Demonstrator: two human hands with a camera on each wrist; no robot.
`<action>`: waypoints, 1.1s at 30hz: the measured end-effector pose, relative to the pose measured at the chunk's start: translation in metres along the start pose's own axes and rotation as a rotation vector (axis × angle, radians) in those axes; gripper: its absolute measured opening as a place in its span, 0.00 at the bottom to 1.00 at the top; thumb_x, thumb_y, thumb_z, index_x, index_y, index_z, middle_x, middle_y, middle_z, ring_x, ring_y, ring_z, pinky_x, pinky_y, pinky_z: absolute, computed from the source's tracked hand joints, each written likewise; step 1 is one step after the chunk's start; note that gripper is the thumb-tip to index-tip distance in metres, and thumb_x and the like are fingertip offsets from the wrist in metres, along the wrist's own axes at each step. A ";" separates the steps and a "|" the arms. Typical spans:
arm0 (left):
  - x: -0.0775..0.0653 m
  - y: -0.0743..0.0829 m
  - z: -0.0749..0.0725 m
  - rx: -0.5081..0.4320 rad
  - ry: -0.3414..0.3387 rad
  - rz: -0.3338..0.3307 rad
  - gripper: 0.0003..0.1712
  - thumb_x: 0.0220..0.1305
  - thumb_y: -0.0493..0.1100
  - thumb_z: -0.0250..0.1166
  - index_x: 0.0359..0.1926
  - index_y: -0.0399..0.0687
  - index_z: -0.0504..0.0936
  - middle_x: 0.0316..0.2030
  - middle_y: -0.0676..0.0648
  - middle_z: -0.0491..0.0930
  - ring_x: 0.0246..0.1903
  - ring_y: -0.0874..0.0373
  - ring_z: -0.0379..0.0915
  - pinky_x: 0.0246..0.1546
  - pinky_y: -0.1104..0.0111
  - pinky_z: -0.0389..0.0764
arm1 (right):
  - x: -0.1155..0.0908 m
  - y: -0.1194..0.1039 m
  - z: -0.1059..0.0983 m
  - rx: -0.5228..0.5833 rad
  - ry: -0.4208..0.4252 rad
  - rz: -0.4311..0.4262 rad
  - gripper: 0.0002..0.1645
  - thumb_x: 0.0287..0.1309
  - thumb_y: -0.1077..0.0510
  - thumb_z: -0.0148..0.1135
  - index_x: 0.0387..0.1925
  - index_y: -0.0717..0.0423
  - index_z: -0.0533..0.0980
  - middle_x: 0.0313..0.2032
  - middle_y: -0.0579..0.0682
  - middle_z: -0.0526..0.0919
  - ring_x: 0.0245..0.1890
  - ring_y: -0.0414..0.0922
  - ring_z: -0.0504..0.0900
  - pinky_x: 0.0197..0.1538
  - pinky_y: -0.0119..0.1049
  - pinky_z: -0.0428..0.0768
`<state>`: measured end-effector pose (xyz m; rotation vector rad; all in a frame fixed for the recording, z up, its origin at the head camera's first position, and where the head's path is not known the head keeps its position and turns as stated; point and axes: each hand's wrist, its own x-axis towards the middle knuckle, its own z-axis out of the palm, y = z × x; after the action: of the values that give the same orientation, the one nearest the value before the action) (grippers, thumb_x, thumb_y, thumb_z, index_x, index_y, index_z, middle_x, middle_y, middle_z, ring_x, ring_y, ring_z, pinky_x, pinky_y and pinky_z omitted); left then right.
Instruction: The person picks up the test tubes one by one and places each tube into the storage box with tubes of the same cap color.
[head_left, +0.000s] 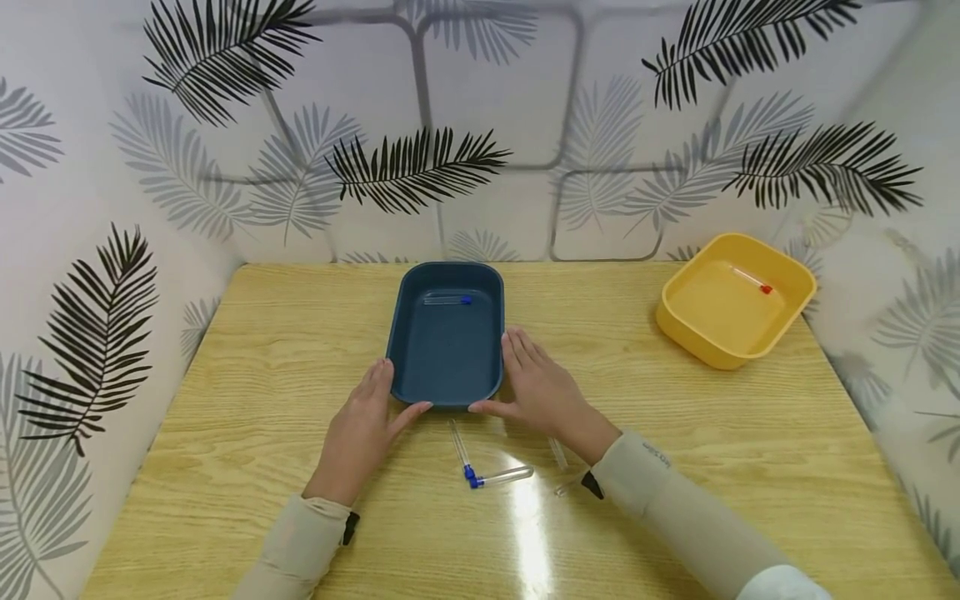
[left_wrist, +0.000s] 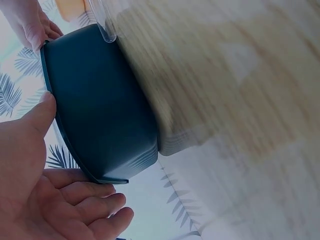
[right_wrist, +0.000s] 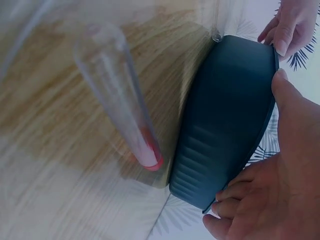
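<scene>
A dark blue plastic bin [head_left: 448, 354] stands on the table between both hands. My left hand [head_left: 356, 432] touches its near left corner, thumb on the near rim and nearly straight fingers along the left side. At the near right corner my right hand [head_left: 546, 396] rests the same way, mirrored. Inside the bin lies a clear test tube with a blue cap [head_left: 447, 300]. Two more blue-capped tubes, one [head_left: 459, 446] slanting and one [head_left: 506, 477] more level, lie just in front. Beside the right wrist, a red-capped tube [right_wrist: 117, 95] shows in the right wrist view.
A yellow bin [head_left: 686, 340] stands at the back right, holding a red-capped test tube [head_left: 750, 279]. Two clear tube ends, one [head_left: 558, 454] upper and one [head_left: 570, 485] lower, show beside the right forearm, which partly hides them. Behind the wooden table [head_left: 300, 333] hangs leaf-patterned cloth [head_left: 495, 100].
</scene>
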<state>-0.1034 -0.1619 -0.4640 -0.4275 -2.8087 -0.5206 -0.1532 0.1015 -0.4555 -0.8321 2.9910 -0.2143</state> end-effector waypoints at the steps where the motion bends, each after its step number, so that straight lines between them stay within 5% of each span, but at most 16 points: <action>1: 0.000 0.000 0.000 0.008 0.002 0.003 0.47 0.58 0.63 0.60 0.63 0.30 0.63 0.60 0.31 0.65 0.58 0.40 0.65 0.46 0.52 0.75 | 0.000 0.000 0.000 0.011 -0.006 0.005 0.68 0.47 0.16 0.33 0.69 0.68 0.46 0.69 0.62 0.48 0.70 0.52 0.45 0.68 0.43 0.49; 9: 0.007 0.003 -0.011 0.078 0.023 -0.011 0.48 0.55 0.66 0.61 0.62 0.30 0.66 0.57 0.31 0.69 0.55 0.40 0.69 0.35 0.56 0.80 | -0.006 0.011 -0.001 0.161 -0.046 0.095 0.65 0.50 0.17 0.32 0.71 0.63 0.42 0.71 0.58 0.42 0.71 0.49 0.38 0.69 0.42 0.45; 16: 0.018 0.020 -0.025 0.018 -0.010 -0.023 0.51 0.56 0.67 0.59 0.66 0.31 0.60 0.63 0.33 0.63 0.63 0.43 0.58 0.52 0.53 0.71 | -0.029 0.047 -0.012 0.240 -0.022 0.198 0.59 0.56 0.23 0.35 0.70 0.65 0.43 0.71 0.59 0.43 0.70 0.52 0.40 0.67 0.49 0.50; 21: 0.037 0.045 -0.032 -0.022 -0.053 0.015 0.52 0.59 0.69 0.54 0.69 0.35 0.54 0.67 0.36 0.57 0.67 0.47 0.50 0.59 0.54 0.63 | -0.053 0.082 -0.027 0.290 0.014 0.292 0.57 0.59 0.26 0.38 0.70 0.66 0.42 0.71 0.60 0.41 0.70 0.54 0.40 0.66 0.54 0.50; 33: 0.100 0.129 -0.031 -0.026 -0.104 0.239 0.53 0.60 0.73 0.41 0.71 0.38 0.45 0.70 0.39 0.47 0.70 0.52 0.38 0.65 0.59 0.52 | -0.112 0.162 -0.066 0.328 0.100 0.417 0.52 0.65 0.34 0.40 0.69 0.69 0.37 0.69 0.66 0.37 0.69 0.58 0.34 0.65 0.58 0.42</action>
<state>-0.1471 -0.0346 -0.3665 -0.8051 -2.7961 -0.4951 -0.1450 0.3049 -0.4144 -0.1666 3.0036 -0.7178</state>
